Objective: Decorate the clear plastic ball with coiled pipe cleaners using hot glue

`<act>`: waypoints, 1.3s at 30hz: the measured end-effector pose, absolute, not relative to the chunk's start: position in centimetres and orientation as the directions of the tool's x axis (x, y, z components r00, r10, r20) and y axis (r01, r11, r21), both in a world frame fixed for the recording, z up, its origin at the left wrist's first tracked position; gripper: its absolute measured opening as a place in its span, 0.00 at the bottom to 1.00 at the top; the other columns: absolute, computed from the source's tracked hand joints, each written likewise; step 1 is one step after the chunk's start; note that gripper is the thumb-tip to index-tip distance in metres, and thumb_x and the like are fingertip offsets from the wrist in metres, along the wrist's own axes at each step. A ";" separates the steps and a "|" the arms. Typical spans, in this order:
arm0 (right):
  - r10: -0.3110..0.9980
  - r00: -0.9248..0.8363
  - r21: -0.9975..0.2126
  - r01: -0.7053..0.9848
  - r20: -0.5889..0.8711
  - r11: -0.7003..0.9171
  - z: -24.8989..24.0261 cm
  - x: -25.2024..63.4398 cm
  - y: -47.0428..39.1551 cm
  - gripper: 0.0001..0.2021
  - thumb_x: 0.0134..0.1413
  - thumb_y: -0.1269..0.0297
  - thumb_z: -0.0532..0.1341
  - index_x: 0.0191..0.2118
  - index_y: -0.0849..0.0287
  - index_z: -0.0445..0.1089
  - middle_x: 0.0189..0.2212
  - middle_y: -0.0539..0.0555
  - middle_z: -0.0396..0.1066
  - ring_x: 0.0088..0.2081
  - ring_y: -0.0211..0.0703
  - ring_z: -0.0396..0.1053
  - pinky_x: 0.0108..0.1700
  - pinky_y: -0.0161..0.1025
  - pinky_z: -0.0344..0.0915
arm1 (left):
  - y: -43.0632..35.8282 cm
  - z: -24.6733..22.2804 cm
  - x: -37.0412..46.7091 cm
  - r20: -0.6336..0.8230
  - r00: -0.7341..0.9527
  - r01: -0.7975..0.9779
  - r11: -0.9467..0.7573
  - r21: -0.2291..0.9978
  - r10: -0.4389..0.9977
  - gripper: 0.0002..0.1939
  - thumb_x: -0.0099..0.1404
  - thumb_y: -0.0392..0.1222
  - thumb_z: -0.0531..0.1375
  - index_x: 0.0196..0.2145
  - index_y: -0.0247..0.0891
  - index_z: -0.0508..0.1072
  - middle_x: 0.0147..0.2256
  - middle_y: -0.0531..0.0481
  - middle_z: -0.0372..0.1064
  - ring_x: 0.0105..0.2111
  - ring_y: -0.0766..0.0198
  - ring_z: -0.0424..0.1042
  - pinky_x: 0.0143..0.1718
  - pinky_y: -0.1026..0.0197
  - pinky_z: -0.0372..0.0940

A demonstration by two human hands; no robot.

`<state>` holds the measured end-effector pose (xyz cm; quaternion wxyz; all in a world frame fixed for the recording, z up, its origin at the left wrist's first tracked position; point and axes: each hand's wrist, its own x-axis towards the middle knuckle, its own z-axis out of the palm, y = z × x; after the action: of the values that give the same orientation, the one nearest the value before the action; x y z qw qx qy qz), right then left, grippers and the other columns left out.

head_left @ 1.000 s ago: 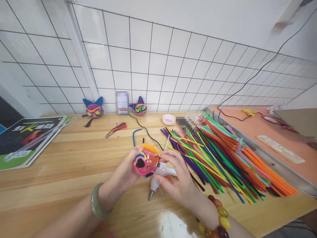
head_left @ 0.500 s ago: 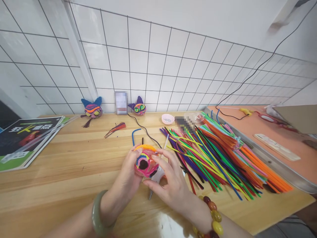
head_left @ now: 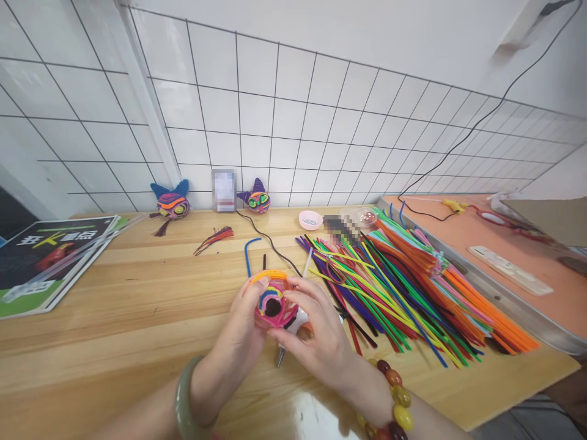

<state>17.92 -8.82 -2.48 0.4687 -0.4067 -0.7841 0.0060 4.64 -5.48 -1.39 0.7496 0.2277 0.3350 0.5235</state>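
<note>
A white tiled wall (head_left: 213,104) runs behind a pale wooden table (head_left: 114,354), and here in the near middle, just above the tabletop, is the colourful ball (head_left: 273,307), orange strands across its top, a dark round spot ringed in pink and blue facing us. The left hand (head_left: 243,327) has it by one side, thumb pressed on the upper part; the right hand (head_left: 321,342) curves in opposite, fingers and thumb bent around the other side, so it's cradled between the two. How firmly those right fingertips press is hard to say, since they overlap the ball.

Directly behind the right hand, a glue gun, its metal nozzle (head_left: 280,356) poking out below. Beyond the ball, a bent blue stem (head_left: 248,260) and a black cord (head_left: 273,244). Off to the right, a great spread of pipe cleaners (head_left: 389,299) (every colour going!), with a pink bowl (head_left: 310,220) past them. And at the wall, two eared figures: one blue-eared (head_left: 170,198), one purple-eared (head_left: 257,197). Far left, a magazine (head_left: 50,263).
</note>
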 end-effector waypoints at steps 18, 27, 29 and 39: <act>0.633 -0.323 -0.412 0.541 0.704 0.733 -1.6 20.5 -8.0 0.23 0.53 0.66 0.66 0.54 0.56 0.61 0.54 0.63 0.64 0.56 0.53 0.64 0.55 0.52 0.66 | -4.4 0.5 3.2 -0.221 0.325 -0.301 0.322 0.898 0.919 0.10 0.57 0.43 0.62 0.36 0.36 0.76 0.38 0.44 0.75 0.38 0.55 0.72 0.38 0.59 0.64; 0.674 -0.337 -0.499 0.476 0.657 0.724 -1.6 22.1 -7.2 0.28 0.52 0.64 0.67 0.58 0.53 0.59 0.60 0.63 0.58 0.61 0.53 0.58 0.59 0.54 0.61 | -3.7 0.4 2.5 -0.283 0.450 -0.302 0.442 0.845 0.847 0.14 0.58 0.43 0.63 0.42 0.38 0.75 0.43 0.43 0.75 0.41 0.54 0.73 0.40 0.55 0.67; 0.677 -0.320 -0.513 0.465 0.663 0.721 -1.6 22.2 -7.1 0.27 0.52 0.64 0.67 0.57 0.53 0.60 0.59 0.62 0.59 0.61 0.53 0.58 0.59 0.54 0.61 | -3.8 0.6 2.6 -0.283 0.440 -0.327 0.445 0.834 0.853 0.14 0.59 0.41 0.62 0.43 0.37 0.74 0.43 0.43 0.75 0.41 0.55 0.73 0.42 0.55 0.67; 0.739 -0.124 -0.650 0.396 0.662 0.649 -2.1 22.1 -6.7 0.19 0.54 0.60 0.66 0.51 0.54 0.65 0.52 0.61 0.66 0.55 0.52 0.65 0.55 0.53 0.65 | -4.1 -0.4 3.4 -0.132 0.471 -0.523 0.396 0.755 0.872 0.16 0.63 0.43 0.59 0.47 0.35 0.74 0.48 0.39 0.73 0.46 0.52 0.72 0.46 0.52 0.68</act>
<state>22.09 -6.66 -2.14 0.5366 -0.3874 -0.7324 0.1596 3.40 -4.13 -0.38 0.7921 0.3287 0.2659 0.4402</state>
